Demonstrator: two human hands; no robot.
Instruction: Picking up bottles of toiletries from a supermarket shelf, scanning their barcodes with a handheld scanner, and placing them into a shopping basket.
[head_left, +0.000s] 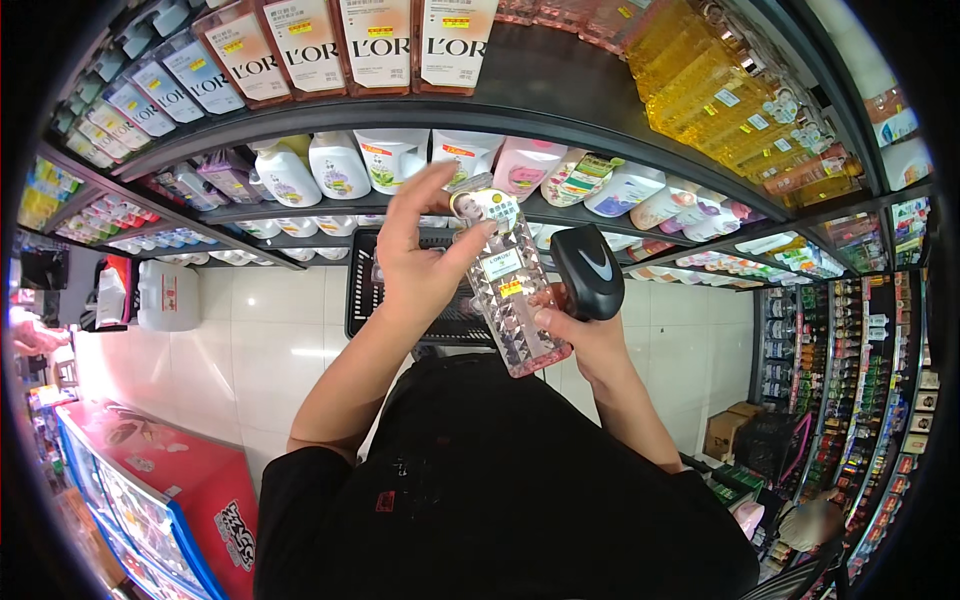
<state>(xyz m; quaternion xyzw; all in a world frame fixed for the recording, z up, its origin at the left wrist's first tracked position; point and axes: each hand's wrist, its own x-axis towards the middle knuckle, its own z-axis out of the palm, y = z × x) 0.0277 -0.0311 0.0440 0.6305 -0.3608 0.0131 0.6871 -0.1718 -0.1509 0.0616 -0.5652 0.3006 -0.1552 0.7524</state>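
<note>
My left hand (431, 247) is at the top of a clear faceted plastic bottle (517, 307), its thumb on the round label near the neck. The bottle leans to the left at its top and has pink at its base and a yellow price sticker. My right hand (581, 326) grips its lower part and also holds a black handheld scanner (589, 271), whose body stands out to the right of the bottle. Behind both hands, a black plastic shopping basket (361, 289) is low down, partly hidden, with some clear items in it.
A black shelf unit (300, 116) with boxed toiletries, white pump bottles (285, 174) and yellow bottles (705, 97) spans the front. A white jerrycan (169, 295) stands at left, a red chest freezer (172, 457) at lower left. Cartons (724, 433) and a person (810, 525) are at lower right.
</note>
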